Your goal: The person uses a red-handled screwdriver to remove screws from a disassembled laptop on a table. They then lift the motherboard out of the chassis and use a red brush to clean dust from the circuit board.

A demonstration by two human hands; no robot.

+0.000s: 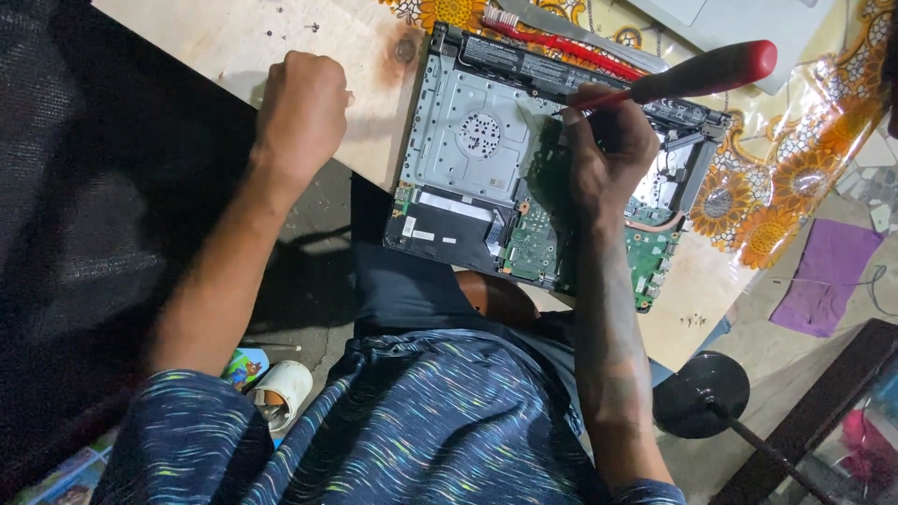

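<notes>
An opened laptop base lies on a pale wooden board, with its silver metal plate, round vent and green circuit board exposed. My right hand rests over the laptop's middle and grips a screwdriver with a red handle, its shaft angled down toward the laptop's upper edge. My left hand is curled into a fist on the board just left of the laptop; whether it holds anything is hidden.
A red-handled toothbrush lies behind the laptop on a sunflower-patterned plastic cloth. Small screws are scattered on the board. A purple cloth, a black round stand base and a white roll lie on the floor.
</notes>
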